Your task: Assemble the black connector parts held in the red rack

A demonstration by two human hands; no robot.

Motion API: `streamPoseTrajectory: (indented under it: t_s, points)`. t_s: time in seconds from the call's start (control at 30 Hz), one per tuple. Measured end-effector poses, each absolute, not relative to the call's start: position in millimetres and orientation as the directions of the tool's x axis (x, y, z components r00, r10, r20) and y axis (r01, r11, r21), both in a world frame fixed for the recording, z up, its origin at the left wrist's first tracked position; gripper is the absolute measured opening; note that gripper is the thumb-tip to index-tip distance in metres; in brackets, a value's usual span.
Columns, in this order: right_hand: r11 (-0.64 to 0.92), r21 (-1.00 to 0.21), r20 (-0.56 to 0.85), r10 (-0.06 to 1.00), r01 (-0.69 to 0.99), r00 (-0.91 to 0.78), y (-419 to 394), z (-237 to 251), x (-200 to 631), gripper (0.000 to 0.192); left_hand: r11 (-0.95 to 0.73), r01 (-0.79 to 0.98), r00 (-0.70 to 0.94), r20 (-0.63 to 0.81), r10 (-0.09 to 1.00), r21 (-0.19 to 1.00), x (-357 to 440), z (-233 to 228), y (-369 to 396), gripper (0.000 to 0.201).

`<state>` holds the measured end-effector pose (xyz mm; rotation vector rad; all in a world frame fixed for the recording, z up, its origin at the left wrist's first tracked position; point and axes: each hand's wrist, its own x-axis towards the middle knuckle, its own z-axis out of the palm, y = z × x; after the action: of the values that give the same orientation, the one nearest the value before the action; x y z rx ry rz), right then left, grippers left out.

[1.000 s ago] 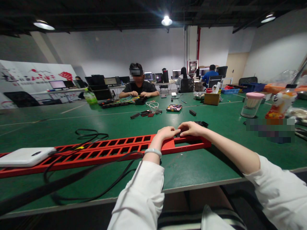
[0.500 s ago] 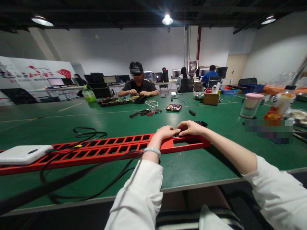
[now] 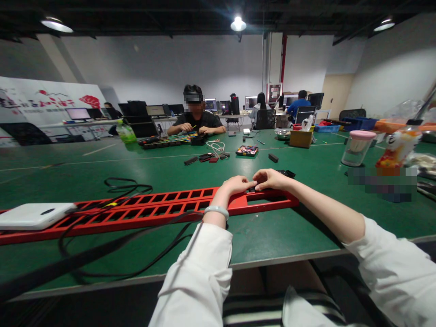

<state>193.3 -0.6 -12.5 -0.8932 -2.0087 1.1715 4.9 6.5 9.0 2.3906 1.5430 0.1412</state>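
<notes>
Head view: both hands pinch something small, perhaps plastic, on slotted red rail.

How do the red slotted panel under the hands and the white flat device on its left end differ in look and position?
The red slotted panel is long, narrow and full of rectangular openings; the white flat device is short and solid. The panel lies directly on the green table, while the device rests on top of the panel. The left hand and right hand touch the panel's right end; nothing touches the device. Both lie flat.
</notes>
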Motion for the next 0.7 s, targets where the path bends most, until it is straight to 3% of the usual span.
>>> streamPoseTrajectory:
  t_s: [0.33,0.7]
  points:
    - [0.453,-0.822,0.225,0.814,0.344,-0.535,-1.8,-13.6,194.0,0.040,-0.360,0.875,0.408,-0.095,0.908,0.324,4.1,9.4,5.5,0.062]
    - [0.486,-0.815,0.285,0.810,0.315,-0.512,-5.9,-17.4,195.6,0.042,-0.432,0.843,0.478,-0.082,0.874,0.320,1.8,5.6,9.1,0.067]
